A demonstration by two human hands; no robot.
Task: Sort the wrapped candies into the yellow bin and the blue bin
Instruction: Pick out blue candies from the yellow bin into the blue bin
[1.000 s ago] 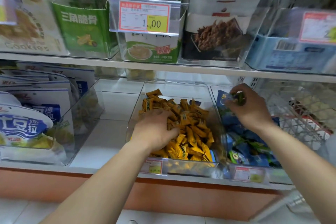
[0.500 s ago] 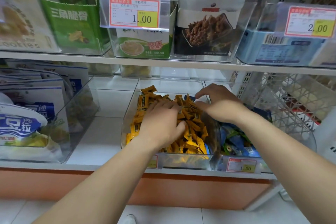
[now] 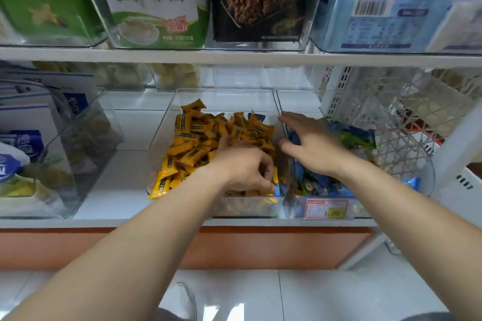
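Since half a second ago, the left hand (image 3: pixel 245 166) has slid from the middle of the yellow candies (image 3: pixel 193 143) to the front right corner of the yellow bin (image 3: pixel 224 90). The right hand (image 3: pixel 315 146) has drawn back from that bin's rear and now hovers where it meets the blue bin (image 3: pixel 293 200). Left fingers curl down into the pile, thumb beside a blue-wrapped candy (image 3: pixel 277 189); whether they pinch it cannot be told. Right fingers are straight and spread, holding nothing. Blue and green candies (image 3: pixel 320 186) fill the blue bin. Risk: the curled fingers could drag yellow pieces out with the stray, or push the heaped pile over the front left rim.
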